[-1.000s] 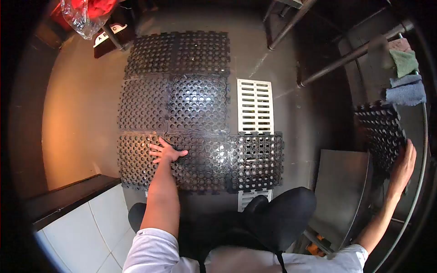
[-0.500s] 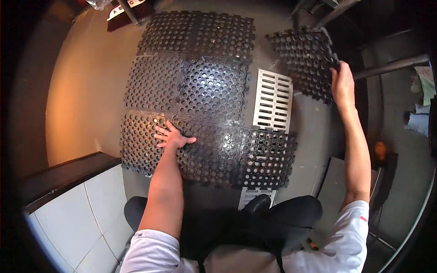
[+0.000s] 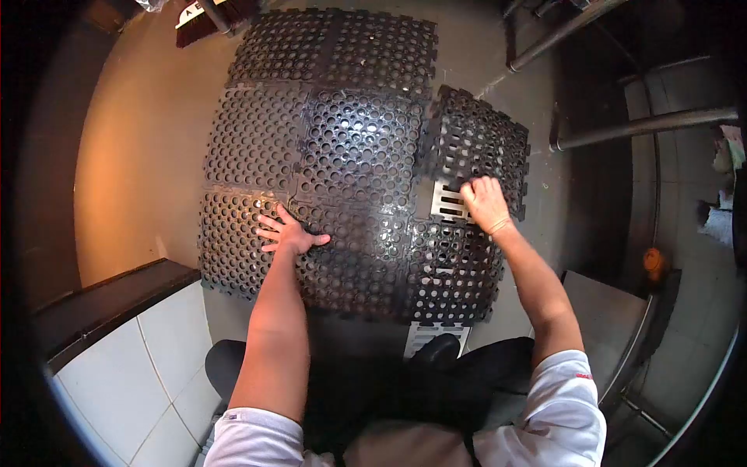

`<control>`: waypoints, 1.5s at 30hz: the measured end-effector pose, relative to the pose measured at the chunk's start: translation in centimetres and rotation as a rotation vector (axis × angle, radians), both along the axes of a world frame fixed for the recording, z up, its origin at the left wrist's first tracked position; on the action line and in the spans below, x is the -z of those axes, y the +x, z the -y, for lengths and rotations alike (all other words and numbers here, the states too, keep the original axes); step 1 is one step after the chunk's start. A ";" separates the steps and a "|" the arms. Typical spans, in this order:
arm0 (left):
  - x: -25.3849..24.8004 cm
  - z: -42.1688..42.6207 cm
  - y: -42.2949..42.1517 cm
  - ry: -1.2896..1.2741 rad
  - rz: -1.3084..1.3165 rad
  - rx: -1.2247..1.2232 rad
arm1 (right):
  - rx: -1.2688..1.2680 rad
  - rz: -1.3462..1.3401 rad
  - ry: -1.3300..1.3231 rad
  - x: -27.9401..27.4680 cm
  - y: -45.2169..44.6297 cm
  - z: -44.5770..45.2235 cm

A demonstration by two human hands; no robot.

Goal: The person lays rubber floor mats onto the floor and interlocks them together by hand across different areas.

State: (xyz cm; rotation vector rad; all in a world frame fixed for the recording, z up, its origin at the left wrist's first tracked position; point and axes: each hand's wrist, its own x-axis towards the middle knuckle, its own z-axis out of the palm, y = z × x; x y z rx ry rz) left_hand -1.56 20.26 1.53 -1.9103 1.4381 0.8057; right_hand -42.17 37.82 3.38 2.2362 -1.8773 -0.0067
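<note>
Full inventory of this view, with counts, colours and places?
laid mat tiles: seven, black, floor centre
angled mat tile: one, black, under right hand
slotted grates: two visible parts, white, beside right hand and by shoe
brush: one, dark red and white, top left
pipes: several, grey, right
cloths: at least two, pale and bluish, right edge
orange object: one, unclear, right
panel: one, grey, lower right
ledge: one, dark, above white wall tiles, lower left
floor: one, grey-brown
left hand: one, bare, spread on laid tiles
right hand: one, bare, curled at angled tile
shoe: one, black, bottom
</note>
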 end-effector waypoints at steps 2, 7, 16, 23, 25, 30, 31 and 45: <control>-0.4 0.0 -0.1 0.004 0.000 -0.003 | 0.027 0.017 0.056 1.6 1.0 -1.2; 0.2 0.0 0.1 -0.004 0.012 0.002 | 0.159 -0.013 0.227 4.2 2.2 -3.0; 0.4 -0.1 -0.3 -0.007 0.059 0.030 | 0.267 0.396 0.225 1.1 0.6 -0.7; 1.2 -0.3 0.1 -0.044 0.036 0.015 | 0.799 0.464 0.126 3.5 -3.0 4.2; 1.3 -0.5 0.2 -0.053 0.021 0.019 | 0.901 0.434 0.200 3.7 -3.4 5.2; 1.2 -0.1 0.2 -0.033 0.019 0.011 | 0.946 0.361 0.338 4.2 -3.8 6.7; 1.1 0.0 0.1 -0.025 0.021 0.013 | 0.986 0.410 0.447 3.8 -4.3 7.4; 0.7 0.1 0.1 -0.003 -0.010 -0.003 | 0.788 0.313 0.501 2.7 -4.0 8.1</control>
